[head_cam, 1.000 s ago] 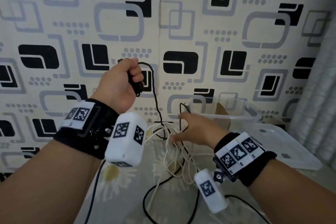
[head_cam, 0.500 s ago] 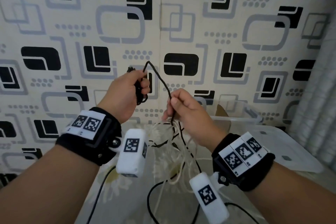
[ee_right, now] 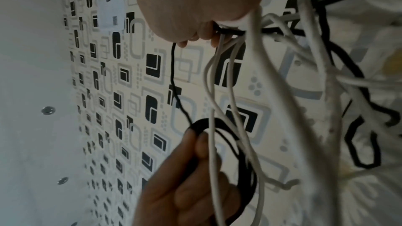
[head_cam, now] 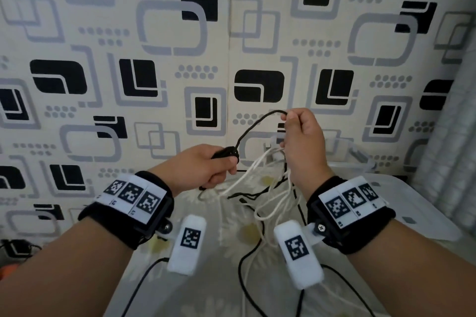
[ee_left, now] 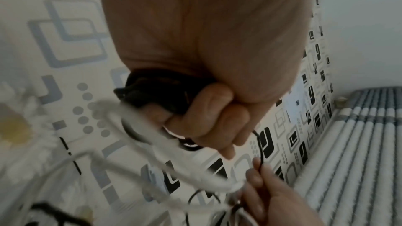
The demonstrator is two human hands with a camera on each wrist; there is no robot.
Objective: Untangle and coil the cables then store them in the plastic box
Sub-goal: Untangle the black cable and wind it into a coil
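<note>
The left hand (head_cam: 203, 167) closed its grip round a small black coil (head_cam: 226, 154). At two o'clock, the right hand (head_cam: 301, 141) pinched the black cable (head_cam: 257, 122). White cables (head_cam: 268, 201) lay tangled below — the plastic box (head_cam: 360, 159) behind looked unused.

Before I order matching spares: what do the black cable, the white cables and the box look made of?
Black cable: matte, possibly braided jacket, no shine. White cables: smooth rubbery plastic, slight sheen. Plastic box: clear hard plastic, wallpaper shows through.
</note>
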